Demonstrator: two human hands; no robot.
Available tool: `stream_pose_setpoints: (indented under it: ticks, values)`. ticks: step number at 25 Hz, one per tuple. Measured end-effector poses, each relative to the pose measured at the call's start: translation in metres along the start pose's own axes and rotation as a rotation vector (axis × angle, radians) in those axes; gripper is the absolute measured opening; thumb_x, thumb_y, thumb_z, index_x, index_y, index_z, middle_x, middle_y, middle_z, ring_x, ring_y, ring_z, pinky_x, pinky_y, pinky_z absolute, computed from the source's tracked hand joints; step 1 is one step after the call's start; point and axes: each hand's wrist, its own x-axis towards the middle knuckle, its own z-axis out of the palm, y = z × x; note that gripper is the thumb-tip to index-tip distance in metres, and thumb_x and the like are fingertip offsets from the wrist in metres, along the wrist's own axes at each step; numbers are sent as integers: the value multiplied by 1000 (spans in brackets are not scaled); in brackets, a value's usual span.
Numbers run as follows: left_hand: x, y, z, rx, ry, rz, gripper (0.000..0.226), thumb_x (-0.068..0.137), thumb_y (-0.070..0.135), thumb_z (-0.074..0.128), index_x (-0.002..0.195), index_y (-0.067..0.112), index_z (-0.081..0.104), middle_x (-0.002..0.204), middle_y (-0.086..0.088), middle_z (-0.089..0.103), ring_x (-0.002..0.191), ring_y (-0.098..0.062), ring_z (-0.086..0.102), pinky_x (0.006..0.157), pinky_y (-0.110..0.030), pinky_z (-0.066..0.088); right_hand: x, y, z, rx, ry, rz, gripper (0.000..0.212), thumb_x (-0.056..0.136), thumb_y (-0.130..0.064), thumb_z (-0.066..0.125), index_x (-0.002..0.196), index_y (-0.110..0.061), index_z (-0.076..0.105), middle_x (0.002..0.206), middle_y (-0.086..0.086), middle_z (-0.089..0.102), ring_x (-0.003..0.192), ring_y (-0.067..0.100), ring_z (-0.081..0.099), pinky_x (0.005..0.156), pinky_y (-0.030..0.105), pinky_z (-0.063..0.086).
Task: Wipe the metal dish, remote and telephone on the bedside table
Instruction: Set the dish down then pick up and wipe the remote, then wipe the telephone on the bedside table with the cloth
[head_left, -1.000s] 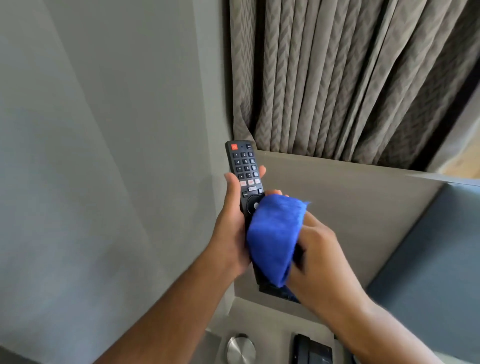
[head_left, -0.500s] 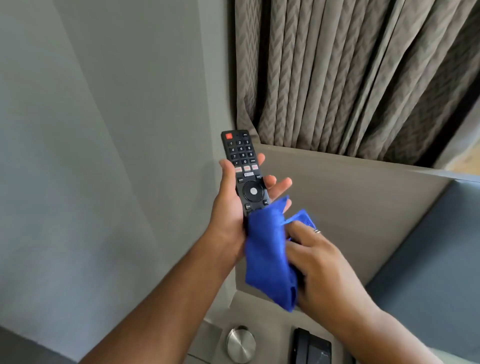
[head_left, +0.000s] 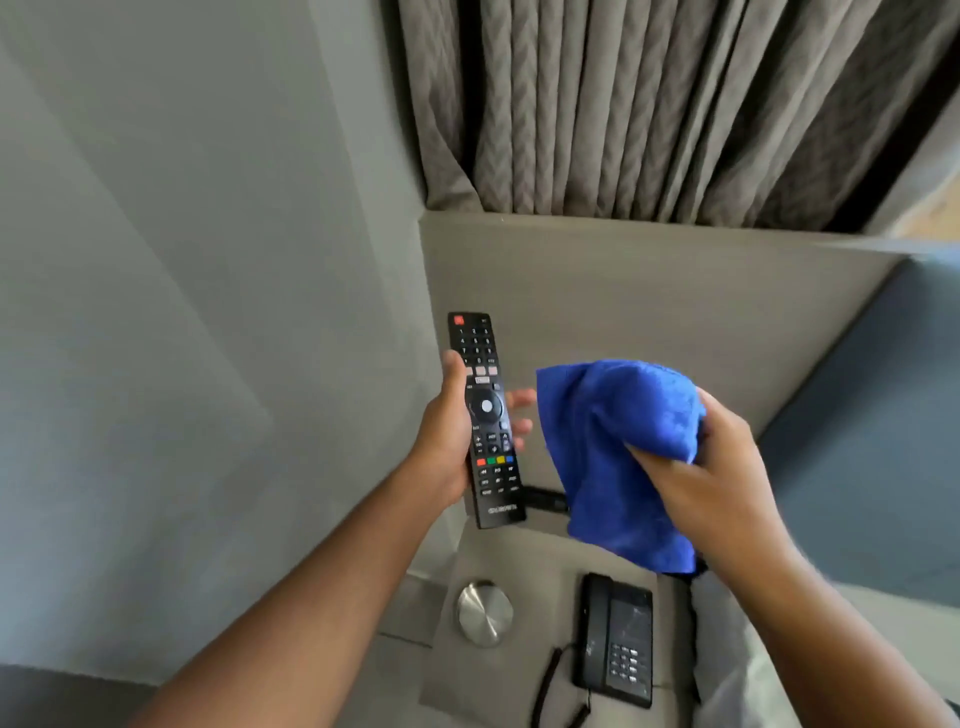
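Two hands have come apart: the right hand (head_left: 717, 483) lifted its bunched cloth (head_left: 618, 457) off the remote (head_left: 485, 421), gripped by the left hand (head_left: 447, 441) above the table (head_left: 540, 561); remote wiping seems finished.

grey wall (head_left: 156, 260) | pleated grey curtain (head_left: 649, 104) | beige headboard panel (head_left: 649, 291)

Grey pleated curtain (head_left: 649, 104) hangs at top behind beige headboard panel (head_left: 649, 291). Plain grey wall (head_left: 182, 260) on left. Blue-grey upholstered panel (head_left: 872, 441) on right. White bedding (head_left: 727, 649) bottom right.
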Motion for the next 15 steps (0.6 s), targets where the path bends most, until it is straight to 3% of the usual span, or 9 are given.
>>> stream_pose_setpoints:
  ticks: [2,4,7,12,15]
  values:
    - [16,-53,-15,102,41,-151,54,98,62,42,111,15,66,93,-11,77,68,-25,68,62,-36,56,-5,29,-8,133,-37,158,4,86,-18,65,82,-19,63,73,-10,65,66,1,59,56,16,48]
    - [37,-118,-31,231,72,-246,32,97,45,58,97,14,67,88,-12,72,69,-26,66,65,-37,57,-16,73,-16,166,9,311,8,83,-24,68,84,-16,65,74,-8,68,66,3,61,55,17,49]
    - [70,-215,-53,492,104,-304,14,96,27,65,89,15,67,78,-7,69,70,-24,63,69,-33,51,-42,149,-24,23,83,524,10,77,-28,64,80,-18,64,68,-4,69,63,7,65,51,22,51]
    - [158,-415,-79,788,-1,-338,21,82,33,78,81,16,66,76,-6,72,67,-24,66,68,-39,55,-103,308,-24,-169,107,768,10,69,-26,63,65,-20,56,52,-10,56,46,1,46,48,19,40]
    - [195,-501,-85,924,48,-289,34,81,43,73,80,11,65,73,-8,71,71,-32,69,66,-39,52,-124,385,-24,-281,36,790,21,79,-5,66,66,-17,55,54,-9,57,51,3,46,51,19,42]
